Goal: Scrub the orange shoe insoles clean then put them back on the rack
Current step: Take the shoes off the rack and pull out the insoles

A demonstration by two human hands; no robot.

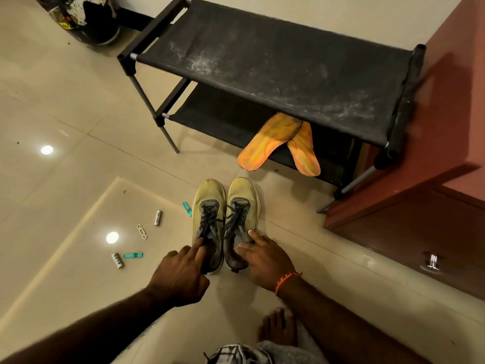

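Two orange insoles (270, 141) (304, 153) lean side by side on the lower shelf of a black fabric shoe rack (262, 69), their heel ends hanging over its front edge. A pair of yellow-green running shoes stands on the floor in front of the rack. My left hand (181, 274) holds the heel collar of the left shoe (208, 206), fingers reaching into its opening. My right hand (265, 256) grips the heel of the right shoe (242, 198), its index finger stretched along the collar.
A brown wooden cabinet (409, 200) with a metal knob stands right of the rack. Two batteries, teal clips and a small white clip (141, 231) lie on the tiled floor at the left. A dark helmet (84, 19) sits at the back left. My bare foot (278, 327) is below.
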